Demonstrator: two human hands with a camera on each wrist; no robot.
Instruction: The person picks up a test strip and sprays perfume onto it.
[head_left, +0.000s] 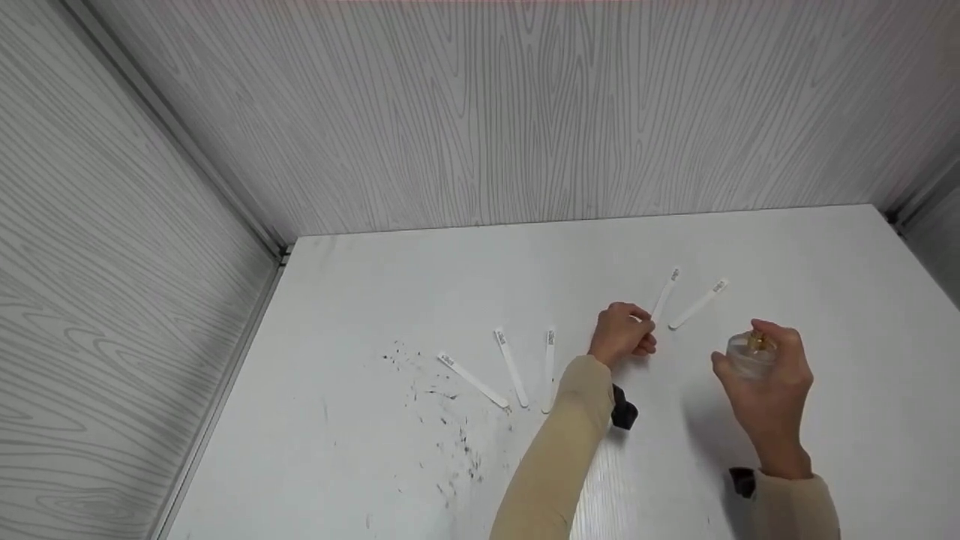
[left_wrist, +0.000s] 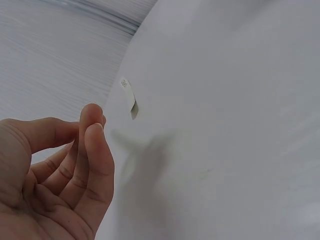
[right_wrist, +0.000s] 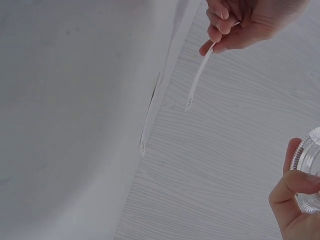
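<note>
A white paper strip (head_left: 664, 294) with small dark print at its tip is pinched between the thumb and fingers of the left hand (head_left: 624, 331). In the right wrist view this strip (right_wrist: 199, 77) slants down from the left hand (right_wrist: 245, 22). The left wrist view has the left hand (left_wrist: 65, 175) with thumb and fingertips together; its strip cannot be made out there. A round clear glass bottle (head_left: 748, 358) with a gold top is gripped by the right hand (head_left: 772, 386), a finger at the top. The bottle (right_wrist: 309, 170) is partly cut off in the right wrist view.
Another strip (head_left: 697, 304) lies just right of the held one. Three more strips (head_left: 472, 380), (head_left: 511, 367), (head_left: 550, 360) lie fanned out left of the left forearm. Dark marks spot the white table (head_left: 337, 300) at left. Wood-grain panels stand behind and at the sides.
</note>
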